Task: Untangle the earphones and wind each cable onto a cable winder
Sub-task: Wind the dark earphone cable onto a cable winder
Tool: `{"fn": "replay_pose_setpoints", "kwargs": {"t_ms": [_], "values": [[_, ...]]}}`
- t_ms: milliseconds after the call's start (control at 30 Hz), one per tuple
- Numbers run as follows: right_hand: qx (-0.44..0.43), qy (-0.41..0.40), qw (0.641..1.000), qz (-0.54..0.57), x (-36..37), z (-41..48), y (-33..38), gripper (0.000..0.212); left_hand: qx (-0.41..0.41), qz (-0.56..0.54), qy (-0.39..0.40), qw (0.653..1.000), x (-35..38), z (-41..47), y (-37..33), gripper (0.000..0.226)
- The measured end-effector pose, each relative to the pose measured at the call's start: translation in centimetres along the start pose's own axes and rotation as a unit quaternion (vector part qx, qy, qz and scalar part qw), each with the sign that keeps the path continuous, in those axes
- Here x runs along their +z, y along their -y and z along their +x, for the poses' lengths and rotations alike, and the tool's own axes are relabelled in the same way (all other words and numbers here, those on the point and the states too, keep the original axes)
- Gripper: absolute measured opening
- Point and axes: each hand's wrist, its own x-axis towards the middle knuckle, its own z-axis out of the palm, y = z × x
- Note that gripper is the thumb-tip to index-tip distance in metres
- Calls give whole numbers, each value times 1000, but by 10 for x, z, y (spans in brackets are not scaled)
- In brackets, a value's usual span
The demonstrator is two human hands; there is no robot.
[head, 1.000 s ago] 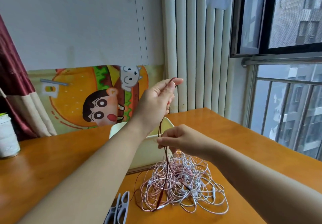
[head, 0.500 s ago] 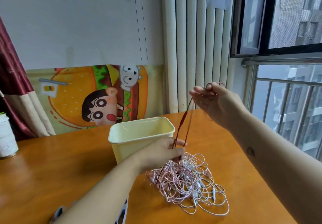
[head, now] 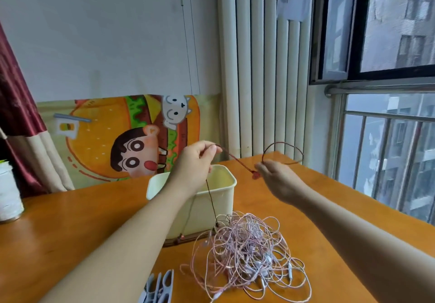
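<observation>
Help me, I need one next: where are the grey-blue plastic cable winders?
Head view: the grey-blue plastic cable winders lie on the orange wooden table at the frame's bottom edge, left of the tangled pink earphone pile.

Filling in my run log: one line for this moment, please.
left hand: pinches dark red cable | right hand: pinches same cable | tangle: on table | winders: untouched

Orange table (head: 70, 232): cream bin (head: 223, 208), tangled earphones (head: 247, 255), grey-blue winders (head: 160, 288), white container (head: 9, 196).
</observation>
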Motion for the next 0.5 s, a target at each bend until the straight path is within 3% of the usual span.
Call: {"fn": "replay_pose_setpoints", "kwargs": {"t_ms": [167,267,333,500], "values": [[-18,-38,999,-24,-5,1,5,37,75,60,-37,995,-6,12,-11,20],[-11,-156,987,29,-17,4,3,36,144,114,-45,982,-11,13,-3,18],[-17,-251,960,119,-26,8,-2,35,160,139,-19,977,-10,10,7,13],[-11,-353,905,236,-42,13,-6,39,-8,214,113,970,1,-1,45,19]]}}
